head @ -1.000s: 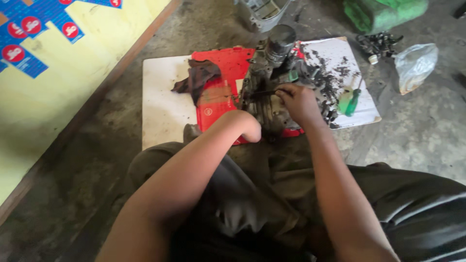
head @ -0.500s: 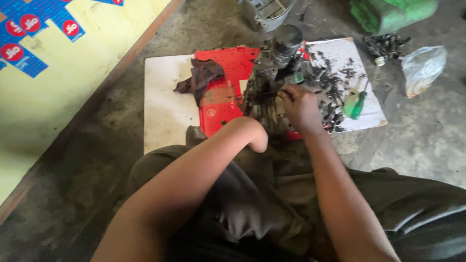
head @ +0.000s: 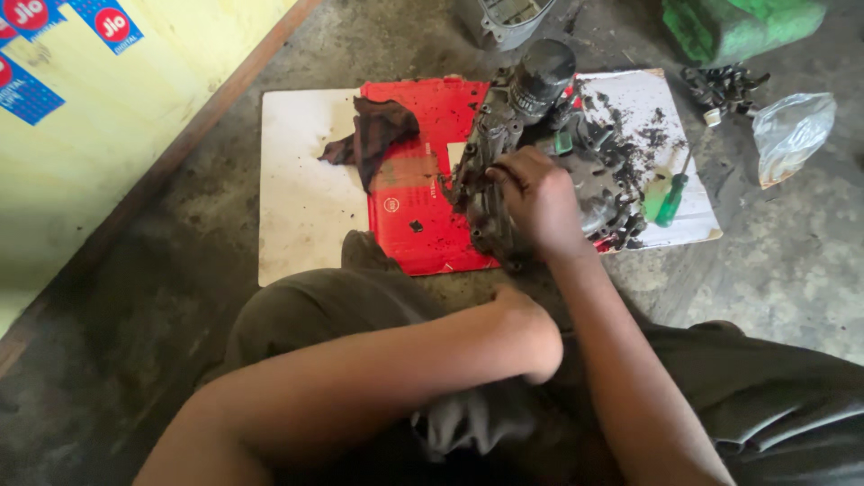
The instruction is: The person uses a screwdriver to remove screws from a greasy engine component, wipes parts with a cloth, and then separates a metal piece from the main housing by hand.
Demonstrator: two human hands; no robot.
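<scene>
I am looking down at a greasy engine block (head: 504, 171) that is lying on the red cardboard sheet (head: 423, 171), near that sheet's far right corner and partly over onto the white board (head: 297, 198) beneath. Its long axis is running from the near edge of the cardboard up toward the far right, and the black cylindrical oil filter (head: 543, 72) at its far end is pointing away from me and to the right. My right hand (head: 538, 198) is resting on top of the block with the fingers curled down over its left side, gripping the casting. My left forearm is crossing my lap, and the left hand is tucked out of sight behind the bent wrist, so I cannot tell what it is doing.

The hand is covering the near half of the block, and grime is blurring its detail. A dark rag (head: 373, 139) is lying at the cardboard's far left. A green-handled screwdriver (head: 670, 198) is sitting near the board's right edge. A crumpled clear bag (head: 792, 130) is lying on the concrete floor (head: 792, 270).
</scene>
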